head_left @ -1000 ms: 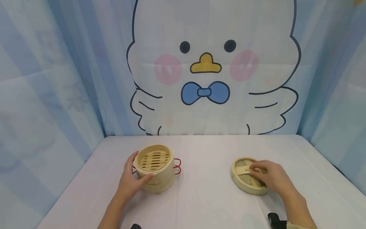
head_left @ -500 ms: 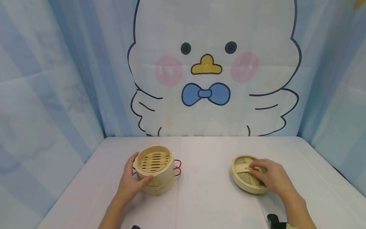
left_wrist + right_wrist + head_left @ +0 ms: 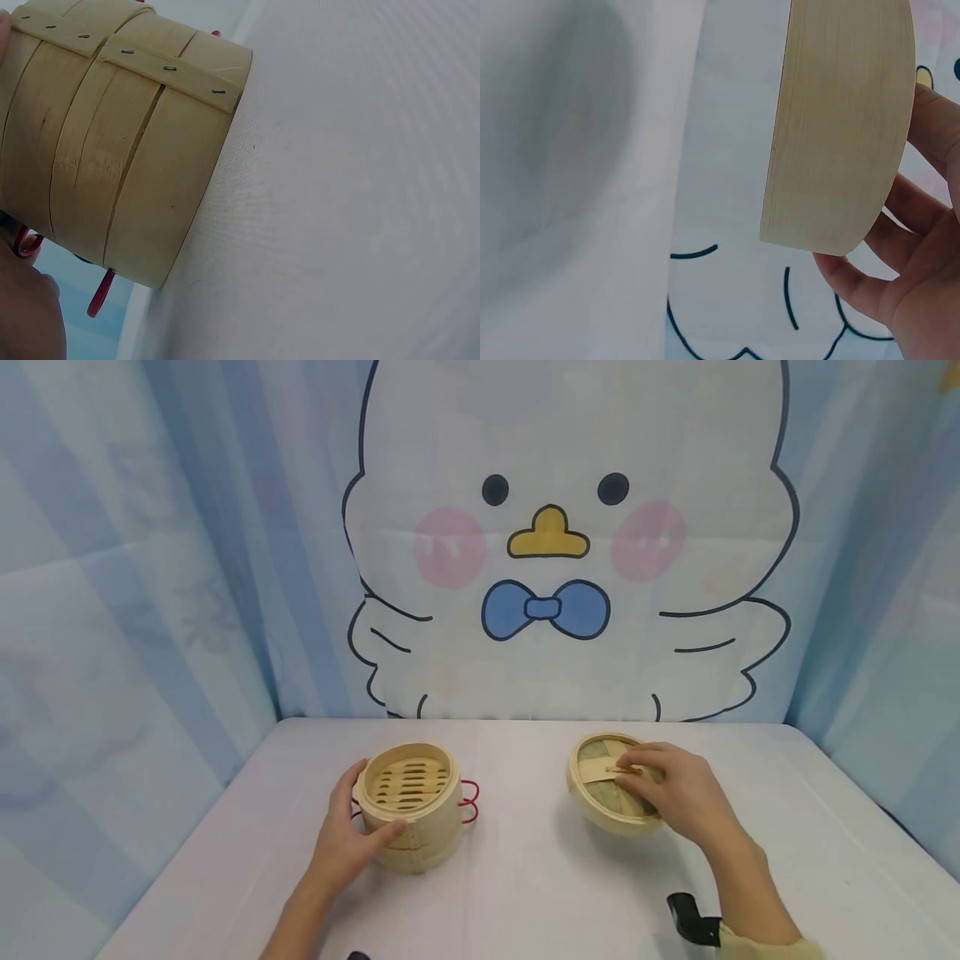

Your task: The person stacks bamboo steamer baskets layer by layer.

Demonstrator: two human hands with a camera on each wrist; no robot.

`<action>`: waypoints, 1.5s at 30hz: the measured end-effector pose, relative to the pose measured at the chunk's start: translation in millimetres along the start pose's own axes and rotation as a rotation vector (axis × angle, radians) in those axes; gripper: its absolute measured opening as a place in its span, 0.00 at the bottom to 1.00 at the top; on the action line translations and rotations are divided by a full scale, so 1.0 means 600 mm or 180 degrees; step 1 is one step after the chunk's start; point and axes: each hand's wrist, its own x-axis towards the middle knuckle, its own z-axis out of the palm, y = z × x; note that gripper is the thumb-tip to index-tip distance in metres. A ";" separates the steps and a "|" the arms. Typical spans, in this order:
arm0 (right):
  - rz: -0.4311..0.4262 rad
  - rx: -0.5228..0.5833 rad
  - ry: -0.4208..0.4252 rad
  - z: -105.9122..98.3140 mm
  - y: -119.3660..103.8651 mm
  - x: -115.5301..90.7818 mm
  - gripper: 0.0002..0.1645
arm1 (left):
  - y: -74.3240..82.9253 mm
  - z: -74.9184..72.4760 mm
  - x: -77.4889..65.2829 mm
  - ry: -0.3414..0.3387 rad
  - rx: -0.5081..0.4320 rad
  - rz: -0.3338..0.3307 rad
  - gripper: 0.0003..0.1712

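At the left of the table stands a round bamboo steamer (image 3: 416, 835) of stacked tiers, its slotted floor showing from above and red loops on its side. My left hand (image 3: 348, 843) holds it, thumb at the front and fingers round the left side. In the left wrist view the steamer (image 3: 112, 142) shows its stapled bamboo bands. My right hand (image 3: 686, 793) pinches the small handle on top of a woven bamboo steamer lid (image 3: 600, 793). That lid hangs above the table, as the right wrist view shows with the lid's rim (image 3: 840, 135) apart from the cloth.
A white cloth covers the table (image 3: 510, 877). Behind it hangs a curtain (image 3: 525, 677) with a cartoon bird, and blue striped curtains close off both sides. A black wrist mount (image 3: 693, 922) sits on the right forearm.
My right hand has lifted the lid off the table and carried it left and slightly farther back. The left hand and the steamer stay in place; the head view has shifted slightly.
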 end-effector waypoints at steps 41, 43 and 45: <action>-0.0667 0.0422 -0.0065 0.102 -0.269 0.094 0.09 | 0.000 -0.003 0.001 -0.0011 0.0004 0.0079 0.58; -0.0685 0.0434 -0.0115 0.111 -0.277 0.096 0.08 | -0.001 -0.003 0.001 -0.0004 -0.0004 0.0081 0.58; -0.0698 0.0424 -0.0150 0.118 -0.284 0.097 0.08 | -0.001 -0.003 0.000 0.0000 -0.0006 0.0092 0.58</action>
